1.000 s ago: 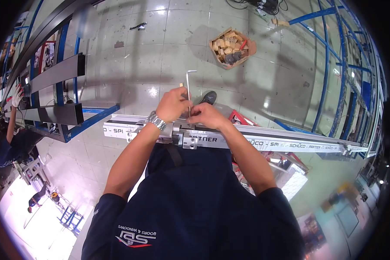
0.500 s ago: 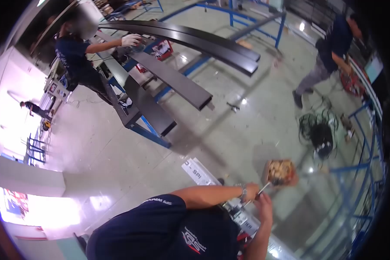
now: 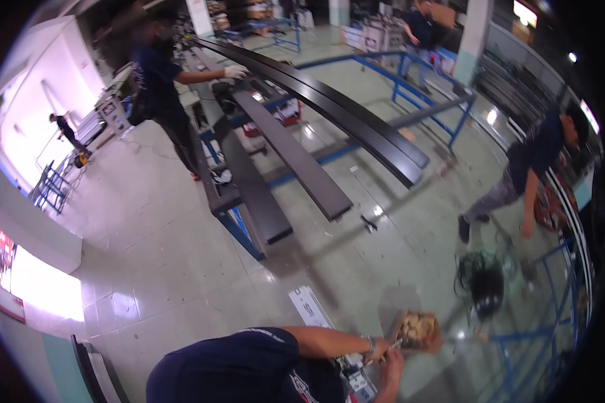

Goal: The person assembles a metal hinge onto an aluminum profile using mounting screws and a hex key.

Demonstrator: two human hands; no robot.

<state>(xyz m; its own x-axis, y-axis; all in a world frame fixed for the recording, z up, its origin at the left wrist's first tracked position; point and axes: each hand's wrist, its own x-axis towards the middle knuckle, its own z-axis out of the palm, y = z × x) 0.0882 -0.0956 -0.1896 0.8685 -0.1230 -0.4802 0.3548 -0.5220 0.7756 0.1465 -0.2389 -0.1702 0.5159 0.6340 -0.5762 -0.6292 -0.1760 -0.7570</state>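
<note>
At the bottom of the head view my left hand [image 3: 380, 349], with a band on its wrist, is closed around a thin light-coloured rod [image 3: 396, 343]. What kind of tool or part the rod is cannot be made out. My right hand [image 3: 392, 368] is right against the left one, fingers bent in; whatever it pinches is hidden. Below both hands lies a white, printed long piece [image 3: 361, 386], partly covered by my arm. Its far end [image 3: 308, 305] shows beyond my forearm. Just past my fingers sits a cardboard box [image 3: 417, 330] filled with small yellowish pieces.
Ahead, long dark profiles [image 3: 302, 161] lie across a blue frame table [image 3: 238, 235], where a gloved person [image 3: 161, 80] stands. Another person [image 3: 531, 161] bends at the right near a dark cable heap [image 3: 485, 285]. A blue rack [image 3: 517, 349] stands at lower right.
My view has tilted up, so my hands and the box sit lower in the picture. Both hands stay together at the rod. The person at the right has lowered an arm.
</note>
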